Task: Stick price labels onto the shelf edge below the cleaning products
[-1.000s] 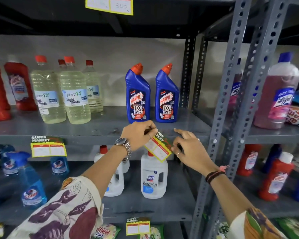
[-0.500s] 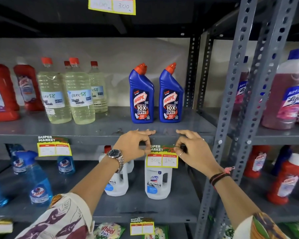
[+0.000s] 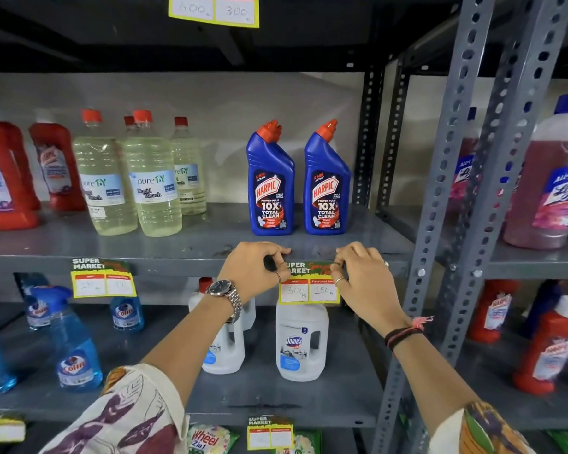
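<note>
- Two blue Harpic bottles (image 3: 298, 178) stand on the shelf (image 3: 177, 247); four clear bleach bottles (image 3: 151, 178) stand at their left.
- One label (image 3: 309, 285) sits level on the shelf edge below them: green header, yellow border, "300" and "150".
- Left hand (image 3: 254, 268) and right hand (image 3: 364, 273) pinch its top corners with closed fingers.

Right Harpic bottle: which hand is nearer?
Right. The right hand sits just below the right Harpic bottle at the shelf edge; the left hand is below the other bottle, further left.

Two Harpic bottles (image 3: 299, 180) stand on the shelf (image 3: 177, 253), right of the bleach bottles (image 3: 128, 175). The price label (image 3: 309, 285) hangs on the shelf edge below them, between both hands.
</note>
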A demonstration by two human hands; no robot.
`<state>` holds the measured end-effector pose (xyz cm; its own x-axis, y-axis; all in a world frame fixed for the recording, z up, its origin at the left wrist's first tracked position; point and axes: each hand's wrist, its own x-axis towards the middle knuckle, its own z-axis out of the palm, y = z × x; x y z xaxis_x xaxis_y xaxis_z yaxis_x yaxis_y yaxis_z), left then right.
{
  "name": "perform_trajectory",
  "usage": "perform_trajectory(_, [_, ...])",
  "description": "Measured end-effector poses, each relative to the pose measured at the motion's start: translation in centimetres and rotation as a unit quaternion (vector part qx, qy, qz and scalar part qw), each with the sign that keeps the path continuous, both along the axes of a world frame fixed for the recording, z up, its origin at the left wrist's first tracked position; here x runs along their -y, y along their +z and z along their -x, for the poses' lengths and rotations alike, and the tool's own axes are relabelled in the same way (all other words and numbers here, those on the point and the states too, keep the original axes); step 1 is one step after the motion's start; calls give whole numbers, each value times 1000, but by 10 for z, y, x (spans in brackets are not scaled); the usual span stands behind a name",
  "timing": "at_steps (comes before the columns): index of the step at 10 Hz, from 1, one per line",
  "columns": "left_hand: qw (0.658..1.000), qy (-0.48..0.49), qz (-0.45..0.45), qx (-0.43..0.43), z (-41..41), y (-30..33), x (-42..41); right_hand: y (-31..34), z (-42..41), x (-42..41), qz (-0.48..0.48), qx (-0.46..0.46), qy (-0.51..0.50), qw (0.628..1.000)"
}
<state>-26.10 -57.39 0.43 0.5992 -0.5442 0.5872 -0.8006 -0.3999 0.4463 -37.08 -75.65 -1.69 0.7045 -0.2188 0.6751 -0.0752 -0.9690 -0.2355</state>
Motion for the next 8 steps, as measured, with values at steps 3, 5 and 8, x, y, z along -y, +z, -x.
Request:
perform_trajectory(3, [999, 38, 36, 4, 2, -4, 6, -2, -10, -10, -23, 55, -41, 997])
perform_trajectory(5, [999, 29, 33, 4, -3, -6, 4, 2, -9, -1, -69, 57, -17, 996])
perform_trajectory(8, [998, -26, -45, -20, -5, 3, -9, 16, 0, 18, -83, -31, 42, 995])
